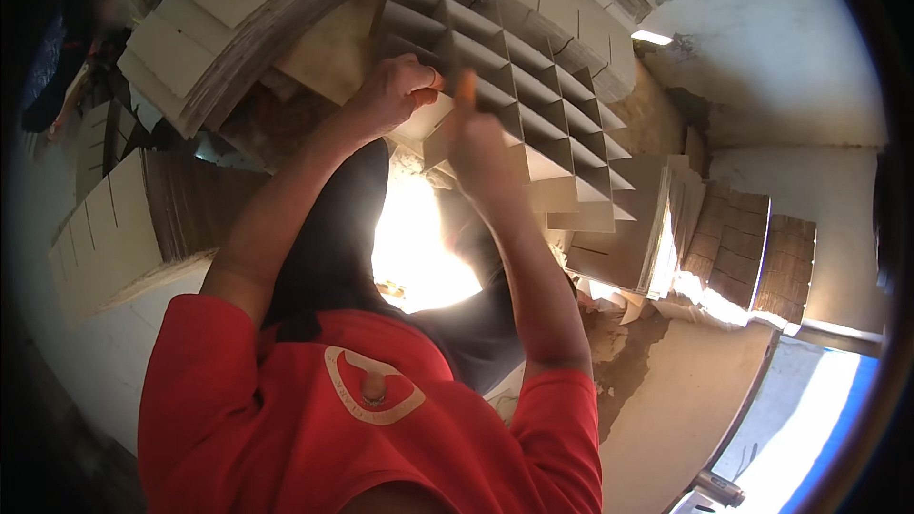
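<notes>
Your cardboard divider grid [514,86] is up in front of you. Your left hand [388,95] is curled by its left side, your right hand [479,152] is blurry, can't tell if either's pinching anything. Slotted cardboard stacks [171,62] all around.

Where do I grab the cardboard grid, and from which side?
Probably pinch a strip end of the grid, coming from the right. The ends there jut past the crossings, thin and flat, while the left hand and right hand are over by its left part.
</notes>
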Action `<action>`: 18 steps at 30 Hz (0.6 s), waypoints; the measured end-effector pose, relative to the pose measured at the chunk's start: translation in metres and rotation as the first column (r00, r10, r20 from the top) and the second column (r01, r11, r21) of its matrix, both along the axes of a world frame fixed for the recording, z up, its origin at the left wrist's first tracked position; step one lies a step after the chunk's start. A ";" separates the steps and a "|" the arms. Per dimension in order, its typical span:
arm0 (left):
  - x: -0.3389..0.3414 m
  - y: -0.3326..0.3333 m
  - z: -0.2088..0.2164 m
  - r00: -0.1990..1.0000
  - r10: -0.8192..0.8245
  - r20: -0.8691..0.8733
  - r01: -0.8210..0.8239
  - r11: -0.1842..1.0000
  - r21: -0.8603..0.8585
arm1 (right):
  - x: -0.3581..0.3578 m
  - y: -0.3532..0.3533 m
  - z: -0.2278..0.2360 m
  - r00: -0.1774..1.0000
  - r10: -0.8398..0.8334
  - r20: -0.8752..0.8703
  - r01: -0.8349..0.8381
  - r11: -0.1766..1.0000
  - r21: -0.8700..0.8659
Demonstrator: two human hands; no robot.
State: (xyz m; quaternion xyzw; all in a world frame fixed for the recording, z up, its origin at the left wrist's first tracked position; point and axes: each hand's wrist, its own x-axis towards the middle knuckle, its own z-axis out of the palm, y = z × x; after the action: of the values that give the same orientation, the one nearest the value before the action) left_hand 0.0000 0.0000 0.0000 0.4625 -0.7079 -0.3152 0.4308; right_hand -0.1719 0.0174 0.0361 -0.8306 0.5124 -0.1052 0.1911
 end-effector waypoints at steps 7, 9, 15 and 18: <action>0.003 0.004 -0.004 0.996 0.055 0.069 -0.040 0.979 -0.199 | -0.021 -0.017 -0.015 0.994 0.014 -0.106 -0.067 0.857 -0.512; 0.005 0.002 0.002 0.988 0.091 0.123 -0.051 0.952 -0.302 | -0.042 -0.041 -0.006 0.995 -0.095 -0.016 0.057 0.707 -0.705; 0.004 -0.040 0.016 0.928 0.103 0.359 0.048 0.920 -0.388 | -0.145 -0.125 0.011 0.872 -0.456 -0.178 0.328 0.814 -0.479; -0.001 -0.070 0.019 0.902 0.047 0.430 0.119 0.928 -0.352 | -0.165 -0.132 0.007 0.938 -0.316 -0.144 0.311 0.949 -0.057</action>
State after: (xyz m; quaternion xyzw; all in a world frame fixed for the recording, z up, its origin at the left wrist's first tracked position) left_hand -0.0014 -0.0705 0.0186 0.4178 -0.8405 -0.0744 0.3368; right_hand -0.3371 -0.1149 0.0427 -0.7470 0.6493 -0.0794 0.1187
